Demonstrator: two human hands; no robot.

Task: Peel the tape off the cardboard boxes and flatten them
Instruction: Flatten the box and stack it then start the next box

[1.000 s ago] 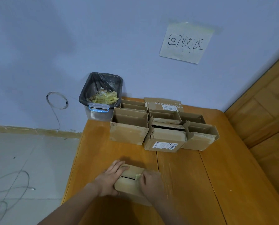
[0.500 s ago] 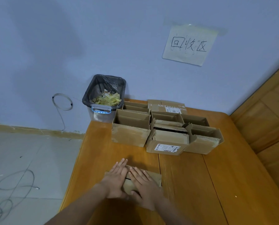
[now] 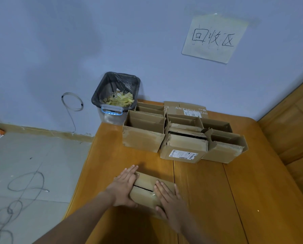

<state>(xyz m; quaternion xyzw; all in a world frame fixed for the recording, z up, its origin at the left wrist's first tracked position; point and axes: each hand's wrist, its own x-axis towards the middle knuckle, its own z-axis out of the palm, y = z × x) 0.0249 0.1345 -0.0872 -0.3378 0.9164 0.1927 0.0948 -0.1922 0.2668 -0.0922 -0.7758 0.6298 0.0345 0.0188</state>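
Observation:
A small cardboard box (image 3: 147, 189) lies on the wooden table (image 3: 253, 199) near its front, with a dark slit between its top flaps and shiny tape on its near face. My left hand (image 3: 124, 187) lies against the box's left side with fingers straight. My right hand (image 3: 170, 198) rests flat on the box's right part, fingers stretched out. Further back, several opened cardboard boxes (image 3: 182, 136) stand together; one (image 3: 183, 150) carries a white shipping label.
A bin (image 3: 115, 95) lined with a black bag holds yellowish tape scraps at the table's far left corner. A paper sign (image 3: 214, 37) hangs on the wall. Wooden panelling (image 3: 293, 124) borders the right. Cables (image 3: 15, 191) lie on the floor at left.
Both hands pressed flat on top of the box half a second ago; now the left has slid to its left side, the right to its right part, and the slit shows again.

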